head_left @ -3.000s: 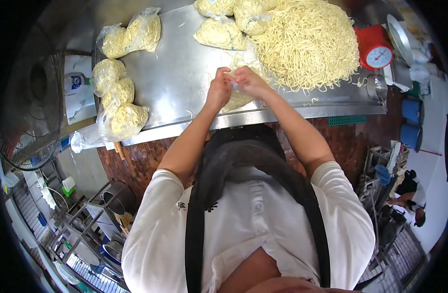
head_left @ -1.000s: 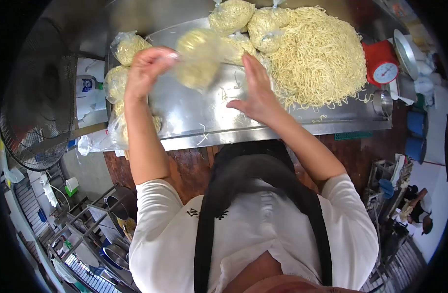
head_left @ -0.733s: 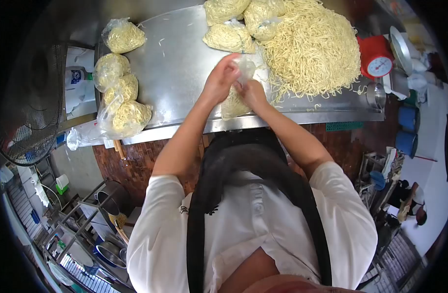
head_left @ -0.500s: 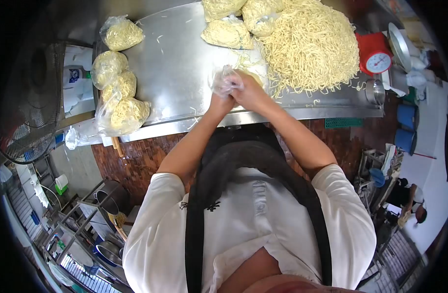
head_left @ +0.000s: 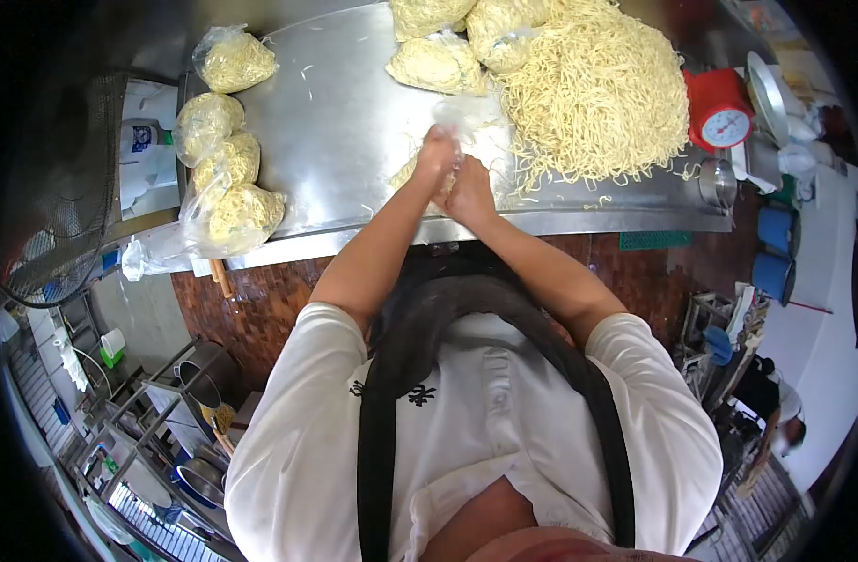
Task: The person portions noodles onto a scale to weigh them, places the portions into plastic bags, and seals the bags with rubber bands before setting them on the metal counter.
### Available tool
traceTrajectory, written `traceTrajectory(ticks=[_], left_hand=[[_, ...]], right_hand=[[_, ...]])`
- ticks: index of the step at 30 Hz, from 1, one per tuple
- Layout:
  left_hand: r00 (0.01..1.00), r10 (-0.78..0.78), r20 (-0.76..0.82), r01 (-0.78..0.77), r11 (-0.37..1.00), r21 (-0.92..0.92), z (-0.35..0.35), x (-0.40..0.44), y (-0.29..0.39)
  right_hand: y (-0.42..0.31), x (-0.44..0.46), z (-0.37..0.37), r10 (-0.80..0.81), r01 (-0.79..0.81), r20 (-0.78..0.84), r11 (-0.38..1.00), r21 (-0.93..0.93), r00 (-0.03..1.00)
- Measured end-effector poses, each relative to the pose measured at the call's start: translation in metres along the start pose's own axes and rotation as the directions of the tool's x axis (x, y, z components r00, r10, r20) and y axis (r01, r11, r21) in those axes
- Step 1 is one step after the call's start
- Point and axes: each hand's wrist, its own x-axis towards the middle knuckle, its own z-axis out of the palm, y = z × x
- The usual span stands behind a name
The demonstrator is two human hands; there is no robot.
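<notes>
Close to the table's front edge, a clear plastic bag of noodles (head_left: pixel 405 174) lies under my hands. My left hand (head_left: pixel 436 155) is closed around the gathered neck of this bag, and its loose plastic top sticks up past my fingers. Just to the right and lower, my right hand (head_left: pixel 470 191) is closed on the same bag. My forearms and hands cover much of it. Right of my hands spreads a big heap of loose yellow noodles (head_left: pixel 597 94).
Filled noodle bags (head_left: pixel 237 64) line the left side of the steel table (head_left: pixel 335 103); several more (head_left: pixel 436 64) sit at the back beside the heap. A red dial scale (head_left: pixel 719 108) stands at the right end, near a metal cup (head_left: pixel 717 183). Another person (head_left: pixel 775 403) is far right.
My hands have shifted and come slightly apart, the left now above the right. The noodle-filled part of the bag has come into view left of my left wrist, with its top pointing away.
</notes>
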Motion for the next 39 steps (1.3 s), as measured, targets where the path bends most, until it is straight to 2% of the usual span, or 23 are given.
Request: traceTrajectory(ticks=[2,4,5,6,7,8,9,11,14,16,19,21,23,25,26,28,29,30,32,34,36,37,39], left_hand=[[0.964,0.224,0.142,-0.240,0.966,0.101,-0.007,-0.046,0.023],[0.829,0.454,0.328,-0.560,0.684,0.467,-0.033,-0.062,0.022],[0.830,0.439,0.343,-0.557,0.640,0.529,-0.038,-0.064,0.006],[0.831,0.433,0.350,-0.555,0.589,0.588,-0.045,-0.066,-0.007],[0.825,0.436,0.360,-0.558,0.526,0.642,-0.049,-0.063,-0.007],[0.663,0.569,0.487,-0.687,0.204,0.697,-0.051,-0.055,-0.008],[0.659,0.608,0.442,-0.702,0.288,0.652,-0.050,-0.052,-0.015],[0.642,0.689,0.337,-0.733,0.423,0.533,-0.045,-0.032,-0.021],[0.919,0.392,-0.039,-0.382,0.912,0.152,-0.020,-0.003,-0.035],[0.934,0.340,-0.111,-0.321,0.933,0.162,-0.017,0.006,-0.038],[0.970,0.171,-0.170,-0.188,0.978,-0.089,-0.011,0.011,-0.024],[0.990,0.095,-0.103,-0.115,0.969,-0.216,-0.009,-0.001,-0.004],[0.908,0.358,-0.216,-0.371,0.928,-0.021,-0.009,-0.042,0.004],[0.943,0.169,-0.285,-0.213,0.968,-0.131,-0.027,-0.074,-0.024],[0.946,0.071,-0.315,-0.138,0.971,-0.194,-0.035,-0.090,-0.039],[0.950,-0.275,-0.151,0.205,0.908,-0.366,-0.049,-0.089,-0.036],[0.968,-0.233,-0.092,0.177,0.896,-0.407,-0.050,-0.060,-0.016],[0.980,-0.194,-0.031,0.161,0.881,-0.446,-0.051,-0.033,0.002],[0.948,0.308,0.086,-0.255,0.891,-0.377,-0.049,-0.039,0.081],[0.993,0.014,0.114,-0.010,0.999,-0.040,-0.051,-0.055,0.103],[0.977,-0.083,0.198,0.039,0.975,0.218,-0.034,-0.074,0.094],[0.982,-0.046,0.184,0.067,0.992,-0.109,-0.008,-0.098,0.081],[0.900,-0.166,0.404,0.402,0.677,-0.617,0.024,-0.105,0.089]], right_hand=[[0.021,0.010,0.005,-0.007,0.007,-0.007,1.000,-0.006,1.000],[0.027,0.032,-0.005,0.022,-0.044,0.185,0.992,0.115,0.983],[0.023,0.036,-0.013,0.030,-0.083,0.283,0.981,0.176,0.959],[0.017,0.040,-0.026,-0.154,0.162,0.348,0.987,0.006,0.925],[0.013,0.047,-0.031,-0.158,0.120,0.320,0.984,0.135,0.934],[0.008,0.047,-0.035,-0.152,0.074,0.296,0.963,0.261,0.943],[0.003,0.038,-0.039,-0.137,0.017,0.289,0.924,0.382,0.948],[-0.003,0.034,-0.059,-0.252,0.206,0.111,0.926,0.317,0.961],[0.000,0.013,-0.037,-0.186,0.175,0.089,0.977,0.118,0.978],[0.007,0.004,-0.016,-0.021,0.024,0.283,1.000,-0.009,0.959],[0.010,0.004,0.012,-0.013,0.014,0.021,0.998,-0.057,1.000],[-0.005,0.021,-0.005,0.065,-0.079,0.117,0.990,0.119,0.991],[-0.005,0.032,-0.007,0.102,-0.134,0.179,0.975,0.177,0.979],[0.010,0.036,0.006,0.123,-0.149,0.196,0.981,0.127,0.973],[-0.001,0.041,-0.005,0.242,-0.295,0.169,0.739,0.606,0.955],[-0.008,0.032,0.002,0.375,-0.489,0.353,0.377,0.787,0.857],[-0.014,0.030,0.005,0.401,-0.548,0.452,0.165,0.820,0.797],[-0.048,0.029,-0.021,0.405,-0.543,0.410,0.305,0.782,0.817],[-0.065,0.039,-0.051,0.068,-0.112,0.105,0.850,0.514,0.992],[-0.101,0.063,-0.117,-0.370,0.380,-0.096,0.916,0.127,0.924],[-0.119,0.063,-0.156,-0.301,0.303,0.035,0.948,-0.095,0.953],[-0.120,0.059,-0.164,-0.241,0.257,0.101,0.945,-0.202,0.965],[-0.074,0.028,-0.128,-0.292,0.292,-0.034,0.956,-0.013,0.956]])
